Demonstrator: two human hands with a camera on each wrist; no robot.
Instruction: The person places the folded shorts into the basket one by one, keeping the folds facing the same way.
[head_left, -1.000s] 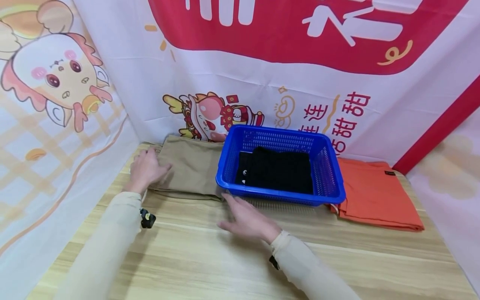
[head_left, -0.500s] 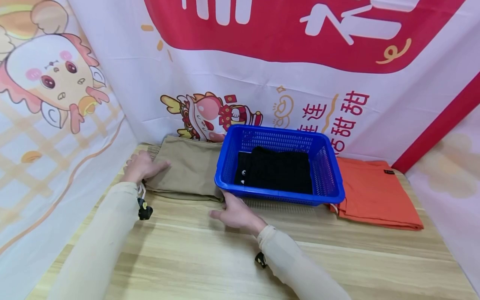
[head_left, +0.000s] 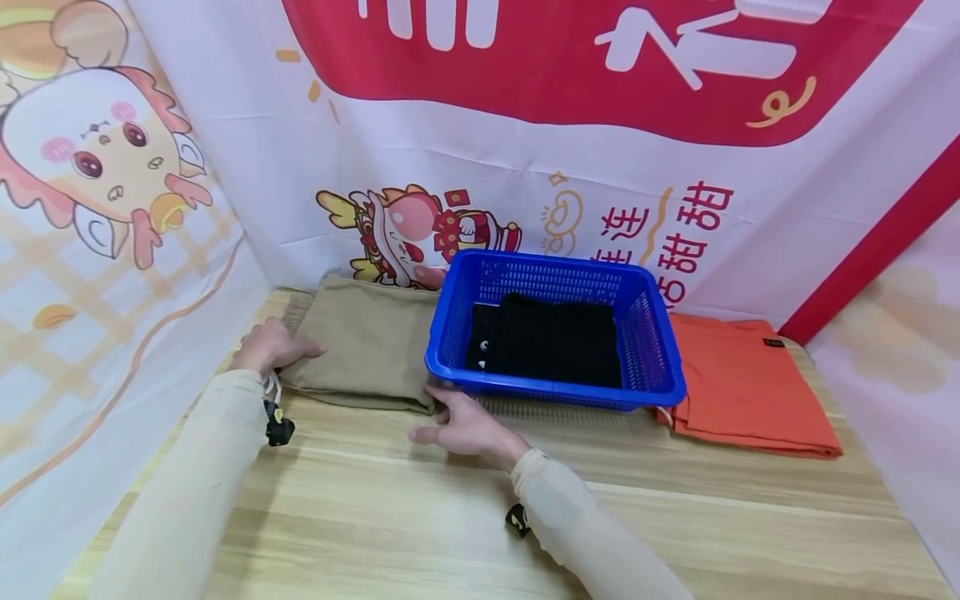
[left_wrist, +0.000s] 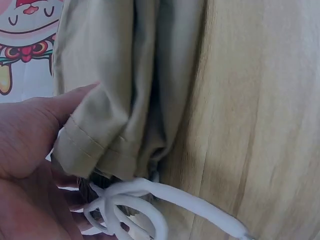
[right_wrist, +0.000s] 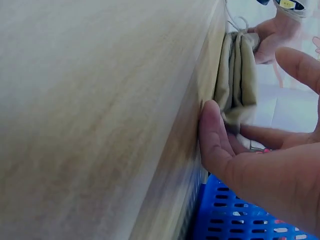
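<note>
Folded khaki pants (head_left: 371,337) with a white drawstring (left_wrist: 145,195) lie left of the blue basket. My left hand (head_left: 270,346) holds their left end at the waistband, the thumb on top and the other fingers partly hidden beneath. At their near right corner is my right hand (head_left: 468,425), with fingertips touching the cloth and the thumb raised away from it. The right wrist view shows the layered folds of the pants (right_wrist: 237,80) from the end, beside those fingers.
A blue plastic basket (head_left: 555,390) with a folded black garment (head_left: 555,342) inside stands close to my right hand. Folded orange cloth (head_left: 750,387) lies to its right. A printed fabric backdrop (head_left: 525,150) rises behind the wooden table (head_left: 390,517).
My left hand has come down and taken hold of the pants' left end. The right hand has moved left to their near right corner. The pants have shifted slightly nearer and left.
</note>
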